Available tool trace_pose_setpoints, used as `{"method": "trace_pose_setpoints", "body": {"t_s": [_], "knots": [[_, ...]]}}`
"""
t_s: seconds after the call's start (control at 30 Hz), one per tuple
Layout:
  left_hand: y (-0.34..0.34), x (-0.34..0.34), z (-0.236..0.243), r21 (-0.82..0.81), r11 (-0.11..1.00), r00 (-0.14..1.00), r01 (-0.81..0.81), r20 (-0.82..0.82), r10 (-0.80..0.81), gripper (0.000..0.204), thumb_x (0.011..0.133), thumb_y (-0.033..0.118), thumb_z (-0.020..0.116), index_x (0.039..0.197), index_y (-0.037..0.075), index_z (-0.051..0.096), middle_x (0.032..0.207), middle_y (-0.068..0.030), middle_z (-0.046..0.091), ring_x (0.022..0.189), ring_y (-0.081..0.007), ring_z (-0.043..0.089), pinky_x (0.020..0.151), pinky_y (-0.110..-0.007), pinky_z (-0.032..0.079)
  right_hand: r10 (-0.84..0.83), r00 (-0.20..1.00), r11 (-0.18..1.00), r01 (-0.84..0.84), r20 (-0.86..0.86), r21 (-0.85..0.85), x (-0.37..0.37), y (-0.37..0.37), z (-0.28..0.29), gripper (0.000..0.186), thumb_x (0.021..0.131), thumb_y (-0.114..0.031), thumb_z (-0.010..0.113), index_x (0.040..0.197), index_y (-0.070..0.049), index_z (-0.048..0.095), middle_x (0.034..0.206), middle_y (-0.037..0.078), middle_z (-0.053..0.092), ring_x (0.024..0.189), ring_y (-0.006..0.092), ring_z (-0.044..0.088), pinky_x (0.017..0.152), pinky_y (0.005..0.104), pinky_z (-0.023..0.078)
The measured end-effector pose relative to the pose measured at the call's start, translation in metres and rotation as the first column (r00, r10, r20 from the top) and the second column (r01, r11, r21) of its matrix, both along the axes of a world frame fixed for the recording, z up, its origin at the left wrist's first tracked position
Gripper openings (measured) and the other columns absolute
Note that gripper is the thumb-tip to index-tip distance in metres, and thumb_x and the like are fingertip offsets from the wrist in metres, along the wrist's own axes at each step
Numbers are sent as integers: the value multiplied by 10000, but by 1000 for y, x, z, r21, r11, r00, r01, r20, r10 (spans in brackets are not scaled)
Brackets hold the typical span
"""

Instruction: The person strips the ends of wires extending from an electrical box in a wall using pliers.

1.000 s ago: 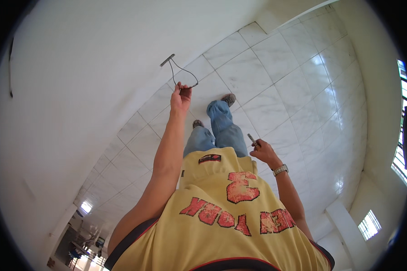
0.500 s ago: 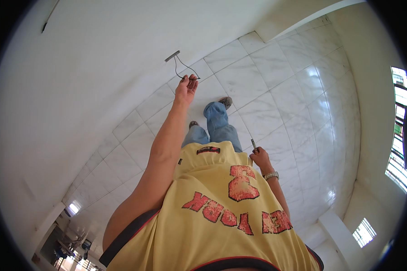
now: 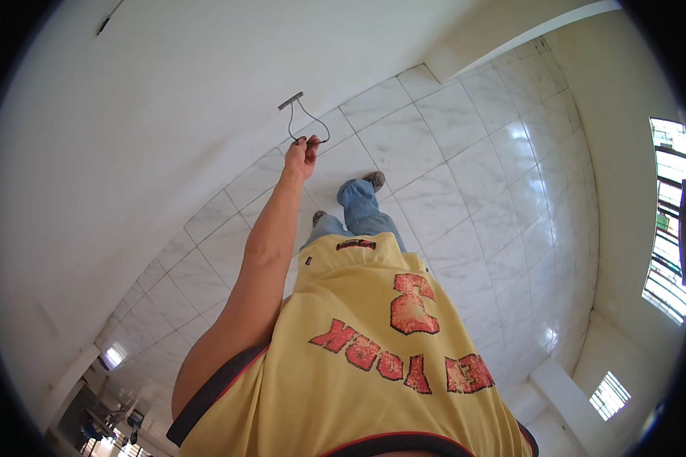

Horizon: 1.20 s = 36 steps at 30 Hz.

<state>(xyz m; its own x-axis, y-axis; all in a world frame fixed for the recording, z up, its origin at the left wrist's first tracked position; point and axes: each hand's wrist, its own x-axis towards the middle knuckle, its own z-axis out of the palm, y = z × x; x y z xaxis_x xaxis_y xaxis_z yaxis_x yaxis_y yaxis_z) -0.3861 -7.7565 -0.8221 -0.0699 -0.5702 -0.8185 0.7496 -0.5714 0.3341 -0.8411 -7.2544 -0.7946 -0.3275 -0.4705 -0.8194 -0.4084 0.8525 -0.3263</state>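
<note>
- At far left, high on a pale wall: thin dark cable, hanging with a dark tip.
- At lower left, beyond the wall's far end: small, blurred dark clutter, too small to name.
- Left of centre: bare left arm, stretched forward from the shoulder and only slightly bent at the elbow, well away from the body.
- At the end of that arm: left hand, raised near the wall, wrist almost in line with the forearm, fingers curled in and nearly closed, pinching the lower end of a looped wire; exact fingertip contact too small to tell.
- Just beyond the hand: grey rectangular wall fitting, with two strands of the wire running from its lower edge down to the fingers, bowed apart between; depth and contents impossible to tell.
- At centre, below: blue jeans, dark shoes on marble-patterned floor tiles, and a yellow sleeveless shirt with red lettering and dark trim.
- To the right of the body: right hand out of sight; finger state and grip impossible to tell.
- At far right: tall barred window and, lower, a smaller bright one.
</note>
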Motion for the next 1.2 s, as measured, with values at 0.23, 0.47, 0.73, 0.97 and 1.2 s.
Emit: {"method": "trace_pose_setpoints", "body": {"t_s": [0.23, 0.47, 0.73, 0.97, 1.2], "knots": [[1, 14, -8, 44, 999, 1000, 0, 17, -1, 146, 1083, 170, 446, 1156, 119, 562, 1008, -77, 715, 898, -203, 710, 577, -230, 526, 40, 999, 997, -38, 29, -71, 23, -91, 23, 424, 846, -303, 646, 1063, 61, 644, 780, 90, 638, 712, 224, 647, 590, 398, 516], [-9, 14, 34, 37, 998, 997, 42, 70, -45, 95, 1049, 139, 527, 1058, 82, 603, 1001, -91, 713, 913, -217, 715, 652, -281, 579, -317, 824, 934, 358, 469, 0, 74, -296, 80, 410, 855, -91, 646, 1226, 64, 564, 861, 97, 629, 737, 188, 639, 631, 329, 554], [-17, 7, 118, 105, 978, 947, 183, 248, -204, 160, 1045, 182, 555, 1071, 34, 611, 1071, -108, 725, 1012, -261, 702, 774, -320, 569, 101, 698, 992, -18, 709, -124, 194, -419, 93, 386, 800, -80, 626, 1164, 48, 621, 919, 84, 646, 764, 139, 589, 684, 294, 513], [-25, -3, 153, 186, 949, 902, 253, 310, -301, 122, 1021, 202, 588, 1060, 87, 601, 1044, -63, 720, 1064, -232, 677, 854, -366, 495, -155, 528, 985, 146, 835, 90, 257, -441, 118, 374, 797, -92, 645, 1165, -32, 613, 1074, 70, 647, 965, 196, 625, 806, 383, 546], [-25, -7, 161, 272, 927, 883, 257, 324, -339, 83, 1012, 179, 579, 994, 101, 600, 1003, -38, 691, 1054, -219, 656, 906, -371, 475, -290, 324, 945, 248, 901, 215, 270, -453, 99, 416, 815, -82, 627, 1228, -50, 582, 1147, 112, 643, 1053, 258, 647, 880, 479, 570]]}}
